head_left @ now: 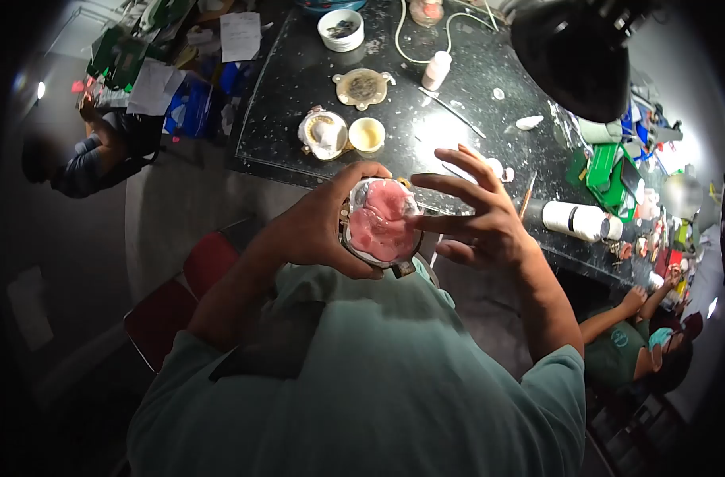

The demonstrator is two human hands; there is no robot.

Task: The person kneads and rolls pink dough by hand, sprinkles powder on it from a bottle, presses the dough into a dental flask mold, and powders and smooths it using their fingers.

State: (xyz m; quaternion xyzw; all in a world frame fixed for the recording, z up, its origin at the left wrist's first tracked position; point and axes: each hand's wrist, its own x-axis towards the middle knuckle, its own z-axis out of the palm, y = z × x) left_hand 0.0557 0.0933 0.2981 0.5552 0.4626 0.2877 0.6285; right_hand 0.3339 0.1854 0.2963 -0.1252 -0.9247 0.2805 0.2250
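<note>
Pink, glossy material (384, 222) fills a round metal flask with a white rim. My left hand (319, 219) wraps round the flask's left side, its thumb and fingers curled about the edge. At the flask's right side is my right hand (481, 215), fingers spread, with a fingertip against the pink surface. On the black table (275, 103) beyond stand a second flask part with white plaster (324, 133), a small cup of yellowish contents (367, 135) and a round metal lid (363, 88).
A black lamp (573, 60) hangs at the upper right. The table also bears a white bowl (341, 32), a small bottle (436, 71), a metal tool (451, 111) and a white bottle (574, 220). People sit at left (88, 155) and right (632, 342). Red chair (160, 318) at left.
</note>
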